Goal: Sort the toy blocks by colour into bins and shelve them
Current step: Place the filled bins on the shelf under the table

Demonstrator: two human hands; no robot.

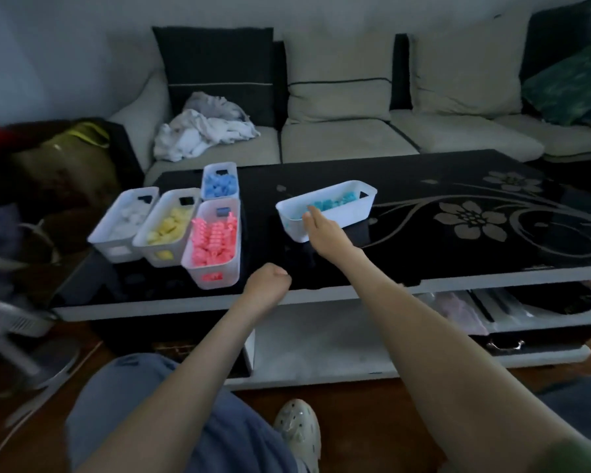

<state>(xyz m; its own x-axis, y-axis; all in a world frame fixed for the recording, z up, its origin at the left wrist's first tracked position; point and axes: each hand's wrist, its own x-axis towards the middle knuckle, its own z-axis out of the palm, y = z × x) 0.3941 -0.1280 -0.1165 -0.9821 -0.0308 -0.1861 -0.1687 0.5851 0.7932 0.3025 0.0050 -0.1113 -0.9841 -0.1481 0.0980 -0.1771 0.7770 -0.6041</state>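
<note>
Right hand [325, 233] at near rim of cyan bin [348, 213], left hand [268, 278] apart

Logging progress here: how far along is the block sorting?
Done: sorting looks finished: white bin, yellow bin, pink bin and blue bin stand grouped on the table, no loose blocks visible. In hand: the right hand is at the near rim of the turquoise bin; the left hand is curled, empty. Left: shelving; all five bins sit on the table.
</note>
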